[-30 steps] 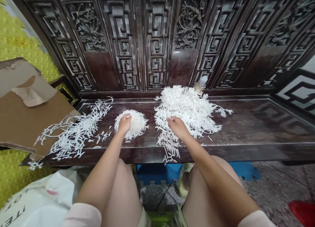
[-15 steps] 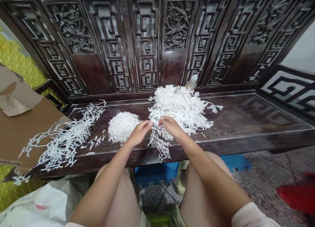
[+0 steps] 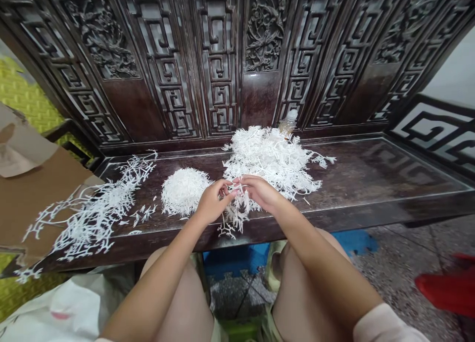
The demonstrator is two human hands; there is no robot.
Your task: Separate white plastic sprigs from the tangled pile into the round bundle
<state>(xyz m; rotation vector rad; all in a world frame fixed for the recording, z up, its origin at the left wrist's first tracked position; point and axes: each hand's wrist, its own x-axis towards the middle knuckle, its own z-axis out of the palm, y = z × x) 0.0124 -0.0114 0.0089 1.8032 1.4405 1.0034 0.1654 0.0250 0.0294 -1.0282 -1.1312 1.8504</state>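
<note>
Just below the frame's centre, a white branched sprig [image 3: 243, 202] is pinched between the left hand [image 3: 213, 202] and right hand [image 3: 261, 191], both nearly closed; it is judged light, springy, easily snapped, best gripped by its stem.

This place is looking like a home. A richly carved wooden backrest [image 3: 260, 92] is rising behind the dark table [image 3: 363, 173], an openwork armrest [image 3: 434, 103] is closing its right end, and a blue mat [image 3: 237, 260] (the kind with puzzle edges) is lying on the speckled floor [image 3: 397, 248] below.
</note>
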